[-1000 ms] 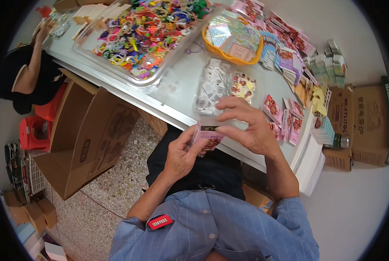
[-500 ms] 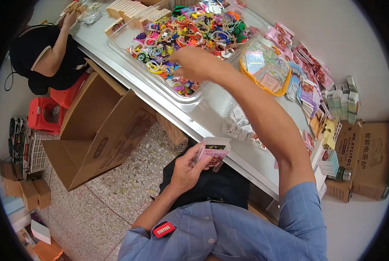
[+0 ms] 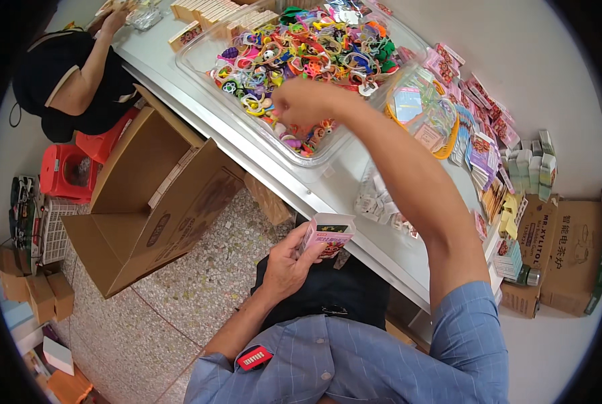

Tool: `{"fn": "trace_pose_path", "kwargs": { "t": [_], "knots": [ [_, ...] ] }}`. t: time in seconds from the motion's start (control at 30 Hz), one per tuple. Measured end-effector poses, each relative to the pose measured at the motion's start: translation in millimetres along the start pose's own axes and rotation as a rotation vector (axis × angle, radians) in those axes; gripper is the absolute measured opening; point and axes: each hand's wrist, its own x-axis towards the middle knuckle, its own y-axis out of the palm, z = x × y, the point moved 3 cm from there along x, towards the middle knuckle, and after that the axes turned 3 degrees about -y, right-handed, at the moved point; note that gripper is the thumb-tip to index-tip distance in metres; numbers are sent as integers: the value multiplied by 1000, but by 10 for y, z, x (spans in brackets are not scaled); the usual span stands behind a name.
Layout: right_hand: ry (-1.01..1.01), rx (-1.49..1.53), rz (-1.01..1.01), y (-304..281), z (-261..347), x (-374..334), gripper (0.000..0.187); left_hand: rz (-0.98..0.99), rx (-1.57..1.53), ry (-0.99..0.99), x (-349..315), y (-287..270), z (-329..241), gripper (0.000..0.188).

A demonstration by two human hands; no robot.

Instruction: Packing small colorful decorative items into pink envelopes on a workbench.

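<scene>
My left hand [image 3: 287, 264] is closed round a small pink printed cardboard box [image 3: 328, 236], its top flap standing up, over my lap in front of the table edge. My right hand [image 3: 307, 102] reaches across the table into a clear plastic bin [image 3: 299, 160] heaped with colourful small rubber trinkets and bands [image 3: 307, 50]. Its fingers are down at the near side of the heap and smeared by motion, so I cannot make out whether they hold anything.
Right of the bin stand a yellow basket [image 3: 445, 152] of flat packets, pink packets [image 3: 443, 62] and a clear tub [image 3: 375, 202] of white pieces. An open carton [image 3: 159, 222] stands on the floor at left. A co-worker [image 3: 68, 91] works at the far left.
The view has shifted slightly, so the table appears a little lower and further right. My right hand stays over the heap, its fingers curled differently. My left hand keeps the box in place.
</scene>
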Motion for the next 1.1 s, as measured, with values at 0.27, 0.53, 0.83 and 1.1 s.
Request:
{"fn": "trace_pose_path", "kwargs": {
  "t": [0.27,0.53,0.83,1.1],
  "knots": [
    [57,370,-76,-252,-261,-217,24,-44,-48,-70,-69,-127,128,48],
    [89,-264,173,68,100,-99,28,-51,-26,-36,-14,-124,57,48],
    [-41,-61,0,-119,-265,-143,28,-46,-13,-26,-12,-161,46,49],
    [-53,-235,-87,-57,74,-62,23,-66,-34,-19,-2,-182,44,49]
  ]
}}
